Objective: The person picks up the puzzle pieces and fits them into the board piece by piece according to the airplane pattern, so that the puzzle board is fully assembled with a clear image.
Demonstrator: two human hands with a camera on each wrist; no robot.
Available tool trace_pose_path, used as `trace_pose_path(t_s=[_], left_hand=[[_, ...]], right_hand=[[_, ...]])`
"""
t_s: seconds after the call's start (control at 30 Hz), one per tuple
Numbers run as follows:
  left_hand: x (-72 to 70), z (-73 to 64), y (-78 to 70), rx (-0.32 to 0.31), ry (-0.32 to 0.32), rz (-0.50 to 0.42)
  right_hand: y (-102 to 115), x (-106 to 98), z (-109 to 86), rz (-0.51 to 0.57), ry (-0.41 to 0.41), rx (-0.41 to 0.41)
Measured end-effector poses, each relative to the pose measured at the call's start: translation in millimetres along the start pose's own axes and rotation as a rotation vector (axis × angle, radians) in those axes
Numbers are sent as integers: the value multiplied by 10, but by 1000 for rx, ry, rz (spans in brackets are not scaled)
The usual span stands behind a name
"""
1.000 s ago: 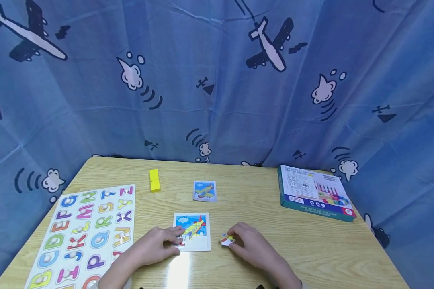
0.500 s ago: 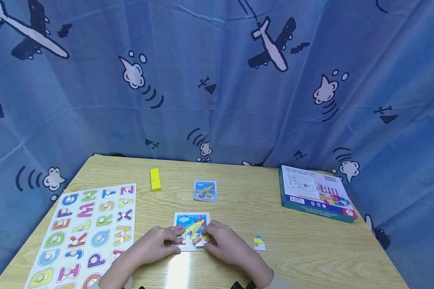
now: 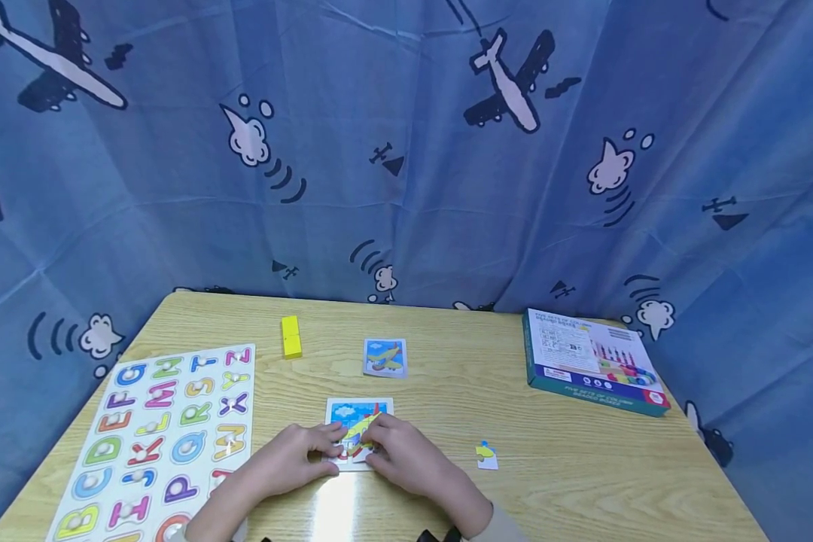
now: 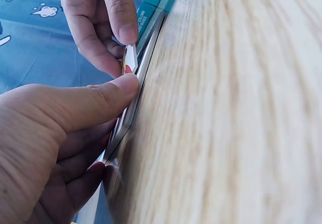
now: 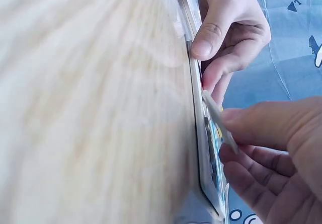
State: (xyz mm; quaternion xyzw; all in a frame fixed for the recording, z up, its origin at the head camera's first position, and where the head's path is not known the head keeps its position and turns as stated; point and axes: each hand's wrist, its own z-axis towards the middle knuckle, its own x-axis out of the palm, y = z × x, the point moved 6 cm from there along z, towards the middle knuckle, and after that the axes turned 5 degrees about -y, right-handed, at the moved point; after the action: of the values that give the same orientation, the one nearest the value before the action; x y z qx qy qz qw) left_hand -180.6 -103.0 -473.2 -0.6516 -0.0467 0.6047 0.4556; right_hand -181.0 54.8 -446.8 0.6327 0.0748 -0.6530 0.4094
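A small square jigsaw tray (image 3: 341, 410) with a yellow-and-red airplane picture on blue lies near the front of the table. My left hand (image 3: 301, 454) holds it at the left side, thumb at the near edge and fingertips over the picture. Over the tray's lower right part, my right hand (image 3: 406, 454) pinches a puzzle piece (image 5: 220, 119) between thumb and fingers. That piece is tilted, with one edge down at the tray in the right wrist view. Part of the picture is hidden under both hands. Another puzzle piece (image 3: 486, 456), yellow, blue and white, lies alone to the right.
Behind the tray lies a matching airplane picture card (image 3: 385, 357). A yellow block (image 3: 290, 337) stands at the back left. The alphabet peg board (image 3: 199, 369) covers the left side, partly under the left forearm. At the back right is a boxed toy set (image 3: 592, 361).
My right hand has brought a puzzle piece leftward from the table to the tray, then slid a little further left over it. My left hand stays at the tray's left side.
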Motion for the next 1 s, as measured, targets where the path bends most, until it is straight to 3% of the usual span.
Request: trace_pose_path(t_s=[0.67, 1.0], left_hand=[[-6, 7, -11, 10, -16, 2], [-4, 3, -28, 10, -12, 16]], right_hand=[[58, -1, 7, 9, -42, -53], [68, 71, 1, -61, -46, -55]])
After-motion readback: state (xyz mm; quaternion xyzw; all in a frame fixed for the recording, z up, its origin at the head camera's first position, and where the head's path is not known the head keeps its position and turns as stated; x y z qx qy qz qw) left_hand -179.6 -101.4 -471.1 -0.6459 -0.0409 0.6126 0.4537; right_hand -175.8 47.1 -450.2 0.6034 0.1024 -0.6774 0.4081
